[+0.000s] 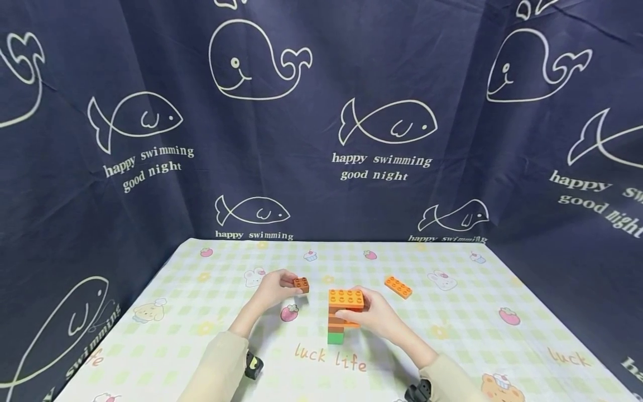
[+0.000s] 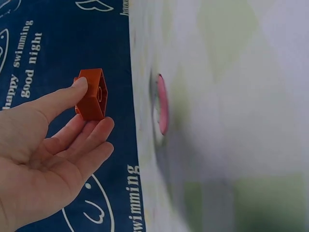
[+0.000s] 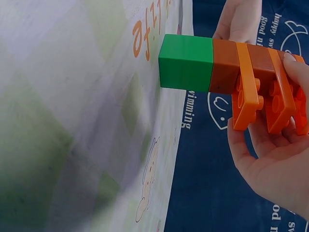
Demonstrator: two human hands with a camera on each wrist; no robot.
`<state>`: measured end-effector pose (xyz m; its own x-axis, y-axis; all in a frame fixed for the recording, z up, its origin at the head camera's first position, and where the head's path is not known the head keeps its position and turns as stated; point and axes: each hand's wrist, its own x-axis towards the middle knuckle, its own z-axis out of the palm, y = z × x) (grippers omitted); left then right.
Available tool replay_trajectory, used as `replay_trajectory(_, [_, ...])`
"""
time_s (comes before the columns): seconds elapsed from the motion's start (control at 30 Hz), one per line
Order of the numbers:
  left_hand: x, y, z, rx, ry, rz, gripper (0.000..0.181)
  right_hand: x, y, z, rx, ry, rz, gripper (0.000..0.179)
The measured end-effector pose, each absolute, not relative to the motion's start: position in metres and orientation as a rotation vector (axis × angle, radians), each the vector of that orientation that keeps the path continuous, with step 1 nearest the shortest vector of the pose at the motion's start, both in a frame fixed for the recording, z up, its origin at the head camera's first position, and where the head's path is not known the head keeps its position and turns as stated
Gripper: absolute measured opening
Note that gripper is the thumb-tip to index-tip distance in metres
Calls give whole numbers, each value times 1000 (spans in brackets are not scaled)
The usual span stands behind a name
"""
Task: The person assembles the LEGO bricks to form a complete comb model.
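Between thumb and fingers my left hand (image 1: 274, 288) pinches a small brown toy brick (image 1: 301, 285) with studs on top. The left wrist view shows that brick (image 2: 91, 94) raised off the tabletop, its hollow underside facing the table. My right hand (image 1: 370, 314) grips the upper part of a stack of bricks (image 1: 345, 298). In the right wrist view, the stack has a green brick (image 3: 186, 62) at its base, then brown bricks alternating with longer orange bricks (image 3: 247, 87) that stick out to one side. Its thumb lies along the side, and fingers curl beneath the overhang.
A loose orange brick (image 1: 398, 287) lies on the table, behind and right of the stack. A pale checked cloth (image 1: 241, 257) with printed strawberries and animals covers the table. Dark blue curtains (image 1: 321, 139) with white whales and fish enclose the back and sides.
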<state>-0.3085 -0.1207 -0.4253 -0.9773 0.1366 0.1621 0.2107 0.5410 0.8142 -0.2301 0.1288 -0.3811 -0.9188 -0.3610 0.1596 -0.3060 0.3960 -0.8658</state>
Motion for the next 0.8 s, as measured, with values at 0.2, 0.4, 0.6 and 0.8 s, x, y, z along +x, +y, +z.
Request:
replay_trajectory(0.2, [-302, -115, -416, -379, -2650, -1461, 36, -231, 129, -381, -627, 2595, -1574, 33])
replay_trajectory(0.4, [-296, -109, -407, -463, -2606, -1498, 35, -231, 130, -382, -649, 2571, -1576, 31])
replay_trajectory(0.6, [-289, -103, -397, -521, -2575, -1515, 37, -232, 132, -381, -665, 2566, -1559, 30])
replay_trajectory(0.8, [-280, -96, -385, -566, -2542, -1515, 37, -234, 133, -381, -694, 2563, -1534, 30])
